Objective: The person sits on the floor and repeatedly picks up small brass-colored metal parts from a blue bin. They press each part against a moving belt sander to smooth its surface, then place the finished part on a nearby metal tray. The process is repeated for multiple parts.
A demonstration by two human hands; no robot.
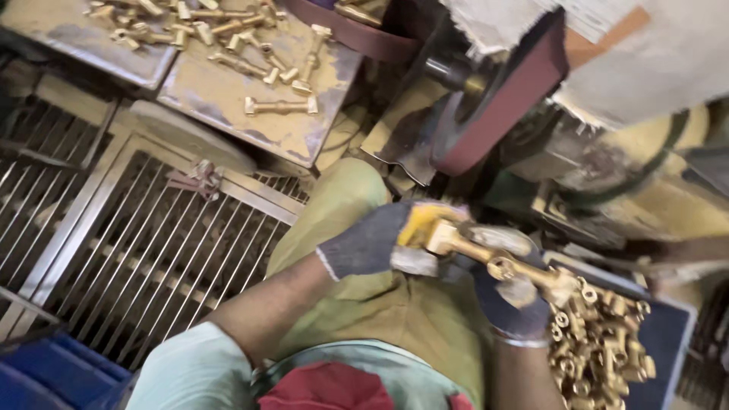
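Both my hands wear grey knit gloves with worn yellow patches. My left hand (383, 241) grips one end of a long brass fitting (486, 257) held over my lap. My right hand (510, 298) holds the other end of the same fitting, fingers wrapped round it. Just above the hands runs a dark red sanding belt (497, 99) on a dusty machine. The fitting sits a little below the belt and apart from it.
A heap of brass fittings (604, 342) fills a blue tray (668, 334) at my right. More brass pieces (228, 38) lie on a dusty metal tray (228, 106) at the upper left. A metal grate (144, 250) and a blue crate (45, 372) are at the left.
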